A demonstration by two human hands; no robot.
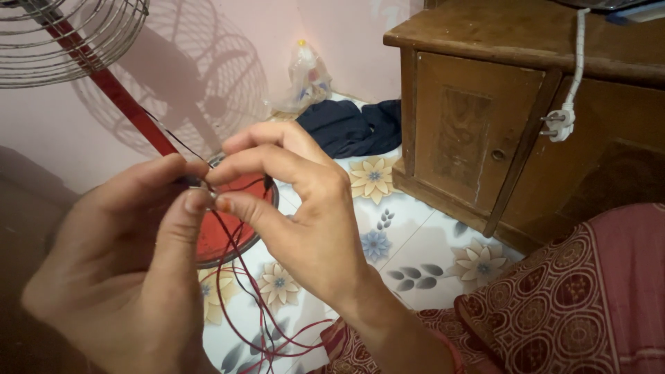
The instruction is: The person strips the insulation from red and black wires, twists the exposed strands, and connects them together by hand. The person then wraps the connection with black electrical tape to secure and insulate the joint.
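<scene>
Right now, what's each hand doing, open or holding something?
Left hand: closed, pinching the thin red and black wires between thumb and fingertips.
Right hand: closed, pinching the same wires at the same spot.

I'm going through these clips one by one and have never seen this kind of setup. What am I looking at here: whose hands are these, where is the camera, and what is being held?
There is no machine: a person works with two bare hands, filmed by one camera worn on their head, looking down. The left hand and right hand meet at the fingertips, pinching thin red and black wires that trail down to the flower-patterned floor tiles. Behind the hands stands a fan with a red pole, a round red base and a wire cage. To the right is a wooden cabinet with a white plug hanging in front of it. Dark cloth and a plastic bag lie by the wall.
</scene>
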